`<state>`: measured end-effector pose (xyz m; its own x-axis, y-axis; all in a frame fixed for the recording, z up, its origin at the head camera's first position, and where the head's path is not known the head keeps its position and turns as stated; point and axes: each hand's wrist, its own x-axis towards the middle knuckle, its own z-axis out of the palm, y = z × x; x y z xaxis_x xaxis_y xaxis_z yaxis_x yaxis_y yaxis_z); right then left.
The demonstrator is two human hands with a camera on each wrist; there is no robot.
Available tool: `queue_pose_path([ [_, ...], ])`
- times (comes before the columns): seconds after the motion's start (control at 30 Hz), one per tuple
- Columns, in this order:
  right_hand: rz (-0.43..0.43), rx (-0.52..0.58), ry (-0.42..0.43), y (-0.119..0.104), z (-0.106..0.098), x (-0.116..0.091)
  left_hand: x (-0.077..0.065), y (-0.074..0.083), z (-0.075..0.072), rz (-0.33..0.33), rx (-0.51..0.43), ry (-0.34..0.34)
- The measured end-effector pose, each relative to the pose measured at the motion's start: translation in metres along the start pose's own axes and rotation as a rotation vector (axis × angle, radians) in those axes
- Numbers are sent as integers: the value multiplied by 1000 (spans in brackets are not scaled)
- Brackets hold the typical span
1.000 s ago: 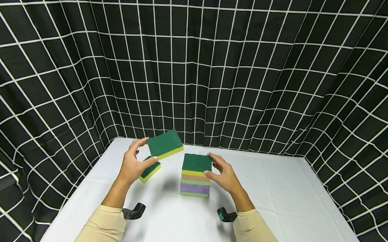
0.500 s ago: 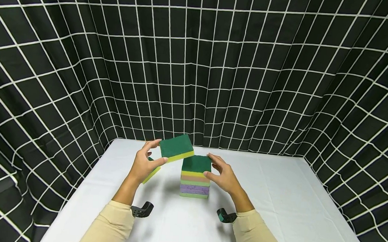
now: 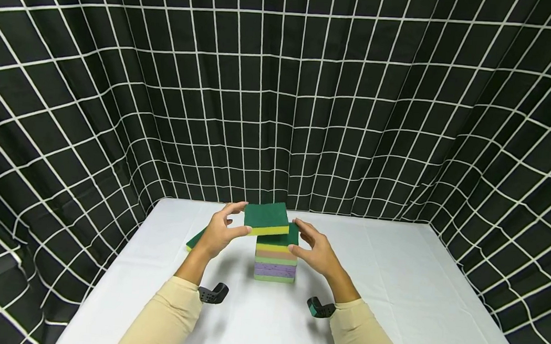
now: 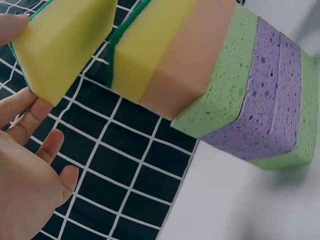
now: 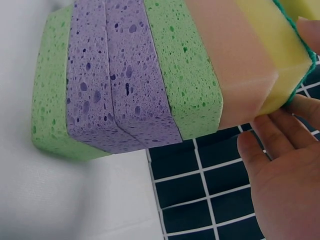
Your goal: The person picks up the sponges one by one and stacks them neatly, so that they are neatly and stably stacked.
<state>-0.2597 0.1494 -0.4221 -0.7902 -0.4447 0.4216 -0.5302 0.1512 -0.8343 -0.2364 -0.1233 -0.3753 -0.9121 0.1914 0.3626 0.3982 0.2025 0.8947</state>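
Observation:
My left hand (image 3: 218, 232) pinches a green-and-yellow scrub sponge (image 3: 267, 217) between thumb and fingers. It is held over the left part of a sponge stack (image 3: 275, 269); in the left wrist view a gap shows between the held sponge (image 4: 70, 47) and the stack. From the bottom, the layers are light green, two purple, light green, peach, then yellow with a green scouring top. At the stack's right side, my right hand (image 3: 315, 246) holds the top sponge (image 5: 280, 55), thumb at its front edge and fingers at its back.
Another green-and-yellow sponge (image 3: 195, 239) lies on the white table (image 3: 392, 284) at the left, partly hidden behind my left hand. A black curtain (image 3: 279, 114) with white grid lines stands behind the table and along both sides.
My left hand has carried its sponge rightward and down to over the stack, turning it nearly in line with the stack. My right hand has stayed at the stack's right side.

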Motion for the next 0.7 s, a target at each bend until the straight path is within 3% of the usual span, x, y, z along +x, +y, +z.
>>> queue_pose_path([
  [0.7, 38, -18, 12, -3, 0, -2, 14, -15, 17, -18, -2, -109],
])
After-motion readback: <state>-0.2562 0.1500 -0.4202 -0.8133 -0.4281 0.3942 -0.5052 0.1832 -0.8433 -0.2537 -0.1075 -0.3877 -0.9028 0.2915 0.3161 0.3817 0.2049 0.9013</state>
